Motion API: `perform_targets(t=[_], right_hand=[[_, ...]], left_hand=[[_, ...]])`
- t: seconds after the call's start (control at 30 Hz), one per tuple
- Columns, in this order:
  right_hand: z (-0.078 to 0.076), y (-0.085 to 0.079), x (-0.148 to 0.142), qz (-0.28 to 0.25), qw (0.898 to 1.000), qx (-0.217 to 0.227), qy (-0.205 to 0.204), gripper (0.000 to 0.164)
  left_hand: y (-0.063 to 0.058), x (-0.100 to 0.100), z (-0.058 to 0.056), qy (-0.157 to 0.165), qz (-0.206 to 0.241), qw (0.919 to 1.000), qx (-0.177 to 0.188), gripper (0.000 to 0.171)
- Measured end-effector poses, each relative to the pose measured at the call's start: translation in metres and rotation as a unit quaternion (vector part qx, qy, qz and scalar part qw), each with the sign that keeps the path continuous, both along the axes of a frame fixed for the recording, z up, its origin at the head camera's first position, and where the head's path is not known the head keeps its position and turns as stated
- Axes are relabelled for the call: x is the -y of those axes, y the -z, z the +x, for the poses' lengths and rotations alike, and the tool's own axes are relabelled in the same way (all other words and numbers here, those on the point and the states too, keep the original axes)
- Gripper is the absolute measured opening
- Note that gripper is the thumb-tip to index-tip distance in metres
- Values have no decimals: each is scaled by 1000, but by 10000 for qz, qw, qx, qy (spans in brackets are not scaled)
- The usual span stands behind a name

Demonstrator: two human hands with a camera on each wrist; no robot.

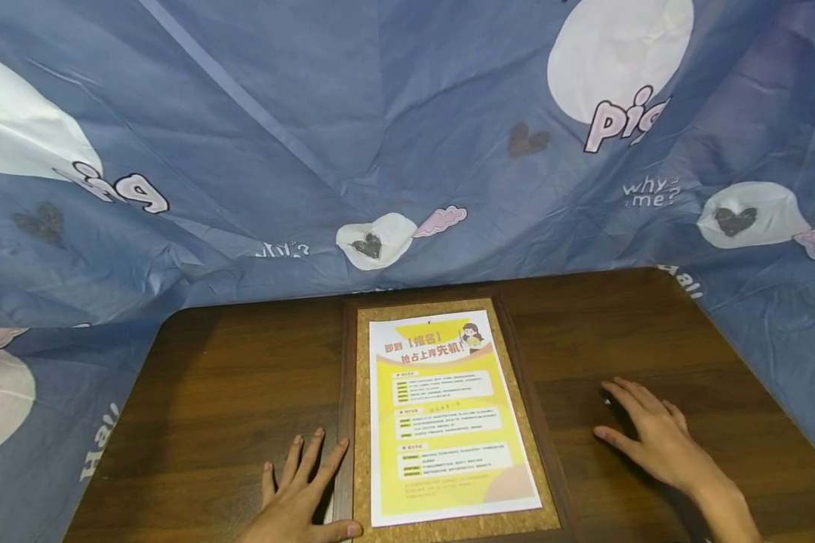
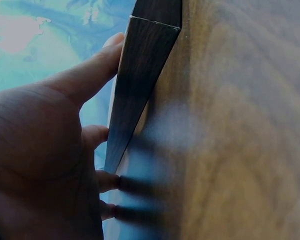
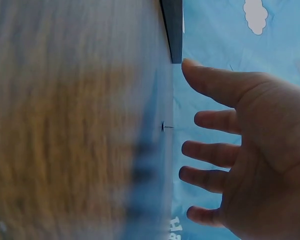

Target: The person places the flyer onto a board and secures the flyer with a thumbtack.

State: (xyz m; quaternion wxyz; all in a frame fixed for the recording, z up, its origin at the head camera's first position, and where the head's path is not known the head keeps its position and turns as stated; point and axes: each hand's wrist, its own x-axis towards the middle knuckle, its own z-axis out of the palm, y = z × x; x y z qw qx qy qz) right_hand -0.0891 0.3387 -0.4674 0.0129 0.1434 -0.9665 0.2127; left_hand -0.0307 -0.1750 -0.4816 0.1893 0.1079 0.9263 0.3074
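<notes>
A cork board (image 1: 363,407) in a dark wooden frame lies on the table, bearing a yellow and white printed sheet (image 1: 441,441). A small dark pin shows at the sheet's top edge. My left hand (image 1: 292,501) is spread at the frame's lower left, its thumb and index fingertip on the frame side (image 2: 135,75). To the right of the board, my right hand (image 1: 662,441) hovers with fingers extended and nothing in them. Close by its fingertips a thumbtack (image 3: 163,126) stands point up on the tabletop; from the head view it is a tiny bright speck.
The brown wooden table (image 1: 244,362) has rounded far corners. Behind and around it hangs a blue printed cloth (image 1: 312,113) with white shapes, hearts and lettering, reaching the table's far edge.
</notes>
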Motion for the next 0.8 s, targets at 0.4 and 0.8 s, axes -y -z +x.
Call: perform_targets(t=[0.4,0.8], right_hand=[[-8,2,-7,37,9999,59,83,71],[-15,9,-15,45,10000,63,36,66]], left_hand=[[0,0,0,27,-20,10000,-28,107],[-1,-1,0,15,-85,9999,-86,108]])
